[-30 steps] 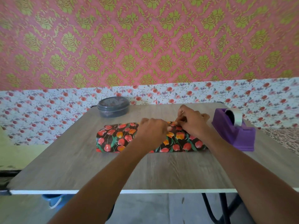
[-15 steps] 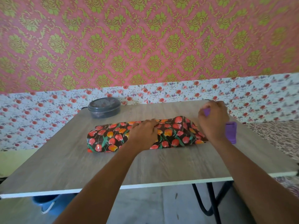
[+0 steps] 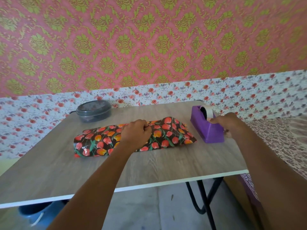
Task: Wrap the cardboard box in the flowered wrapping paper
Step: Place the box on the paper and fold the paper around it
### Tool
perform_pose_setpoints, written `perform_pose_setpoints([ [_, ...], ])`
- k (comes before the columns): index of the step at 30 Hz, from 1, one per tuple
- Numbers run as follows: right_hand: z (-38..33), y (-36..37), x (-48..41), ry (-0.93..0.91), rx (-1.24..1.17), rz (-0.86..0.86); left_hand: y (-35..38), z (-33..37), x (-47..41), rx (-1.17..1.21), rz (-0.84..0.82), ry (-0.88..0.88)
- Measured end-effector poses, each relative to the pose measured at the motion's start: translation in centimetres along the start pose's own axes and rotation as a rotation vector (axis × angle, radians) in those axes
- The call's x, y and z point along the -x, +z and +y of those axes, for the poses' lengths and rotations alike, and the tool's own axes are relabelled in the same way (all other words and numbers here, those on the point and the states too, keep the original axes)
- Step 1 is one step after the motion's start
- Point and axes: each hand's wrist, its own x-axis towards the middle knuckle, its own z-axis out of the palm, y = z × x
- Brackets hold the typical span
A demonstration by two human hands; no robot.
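Observation:
The box lies across the middle of the table, covered in dark wrapping paper with red and orange tulips (image 3: 99, 141); no cardboard shows. The paper's right end stands up loose in a peak (image 3: 172, 123). My left hand (image 3: 135, 132) rests on top of the box with its fingers curled, pinning the paper seam. My right hand (image 3: 227, 123) is at the purple tape dispenser (image 3: 204, 130) to the right of the box, its fingertips pinched at the tape end by the cutter. The white tape roll (image 3: 207, 110) sits in the dispenser.
A dark round lidded container (image 3: 93, 110) stands at the back left of the wooden table (image 3: 149, 165). The table's white front edge is near me, with black legs below. A patterned cloth surface lies to the right. Flowered wallpaper covers the wall behind.
My right hand left the top of the box and moved right to the tape dispenser, and now pinches the tape end. My left hand stayed on the seam. The view shifted.

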Motion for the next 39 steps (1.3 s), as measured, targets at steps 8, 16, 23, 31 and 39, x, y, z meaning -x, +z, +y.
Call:
perform_pose_setpoints([
  [8, 0.3, 1.1, -0.6, -0.09, 0.005, 0.126, 0.5, -0.5, 0.0, 0.01, 0.048, 0.038],
  [16, 1.6, 2.1, 0.4, -0.184, -0.007, 0.322, 1.0, -1.0, -0.2, 0.018, 0.083, 0.053],
  [23, 2.4, 2.3, 1.9, -0.085, -0.492, 0.378, 1.0, -1.1, -0.3, 0.027, 0.088, 0.071],
  [31, 6.7, 4.6, 2.3, 0.087, -0.585, 0.383, 1.1, -1.3, -0.4, 0.012, 0.098, 0.07],
  [39, 7.7, 6.3, 5.5, -0.316, -0.604, 0.383, 1.1, -1.2, -0.5, -0.014, 0.074, 0.091],
])
